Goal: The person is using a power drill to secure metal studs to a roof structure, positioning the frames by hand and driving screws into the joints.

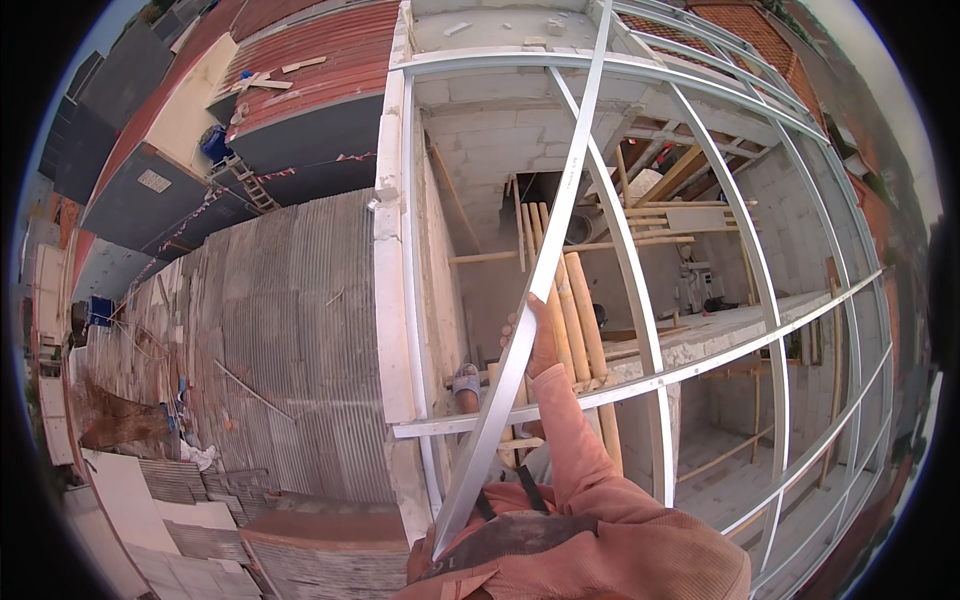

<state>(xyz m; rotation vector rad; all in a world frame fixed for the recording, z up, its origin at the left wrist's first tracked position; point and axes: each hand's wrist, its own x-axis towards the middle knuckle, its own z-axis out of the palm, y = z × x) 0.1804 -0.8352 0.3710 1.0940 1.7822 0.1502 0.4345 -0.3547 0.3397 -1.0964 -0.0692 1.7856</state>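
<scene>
Roofing (320, 260) of grey corrugated sheets spreads below, beyond the left edge of a pale block building (480, 130). Over the building runs a silvery metal frame (621, 232); its near crossbar (700, 368) reaches out to the top of the left wall (393, 250). A long silvery beam (558, 225) slants across the frame, passing over the crossbar near that bar's left end. Its upper part runs past the frame's far rail, and its lower end comes down beside the person's pink shirt (640, 550), near the left wall's edge. Whether beam and frame touch, I cannot tell. Bamboo poles (585, 310) lie inside the building, lower than the frame and just right of the beam. The right grip (540, 335) is closed round the beam, just beyond the crossbar, with the palm on the beam's right side and fingertips past its left edge. The left grip is out of sight; its state cannot be told. A greyish sandal (466, 380) shows between beam and left wall.
</scene>
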